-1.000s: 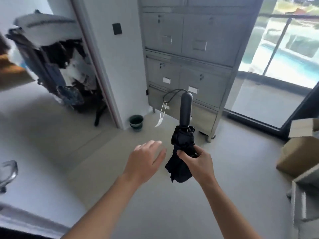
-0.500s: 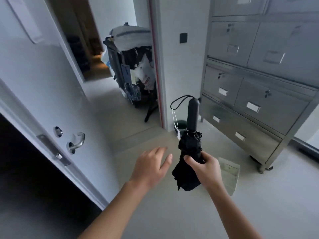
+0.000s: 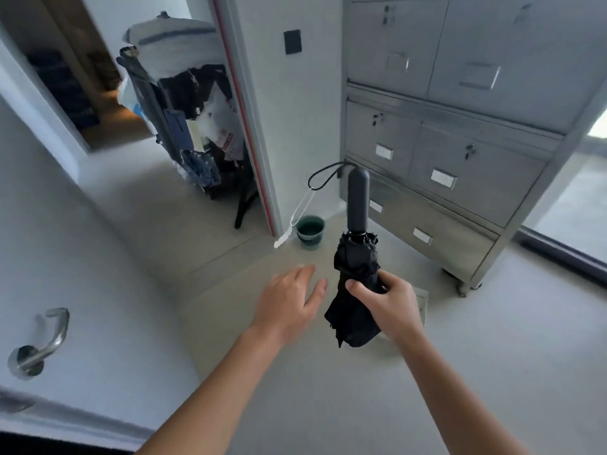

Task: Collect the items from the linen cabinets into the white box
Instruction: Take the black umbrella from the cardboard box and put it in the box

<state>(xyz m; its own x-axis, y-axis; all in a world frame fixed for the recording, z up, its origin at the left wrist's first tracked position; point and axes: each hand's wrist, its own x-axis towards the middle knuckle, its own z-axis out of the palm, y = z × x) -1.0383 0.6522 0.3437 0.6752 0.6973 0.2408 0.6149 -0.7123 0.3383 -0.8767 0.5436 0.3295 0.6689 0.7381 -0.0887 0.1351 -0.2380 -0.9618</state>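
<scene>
So, cabinet (image 3: 460, 152): steel, on our right, and every drawer front we can see is closed.
door (image 3: 108, 290): white with a lever handle, close on our left. We'd give it room on any turn.
umbrella (image 3: 356, 257): black and folded, upright in the air in front of us, handle on top. It's out of the cabinet and not yet in a box.
right hand (image 3: 391, 300): wrapped round the bunched canopy, thumb across the front. We reckon a firm squeeze there stops the loose folds spilling.
left hand (image 3: 289, 303): empty, fingers spread and relaxed, just beside the canopy but not touching. We'd slide it under the lower end for a two-handed carry.
box: we can't pick it out for sure. A pale thing (image 3: 422, 300) on the floor sits mostly hidden behind the right hand.
strap (image 3: 323, 178): loops off the handle to the left.
tag (image 3: 282, 239): dangles below the strap. We'd watch both for snagging when lowering.
</scene>
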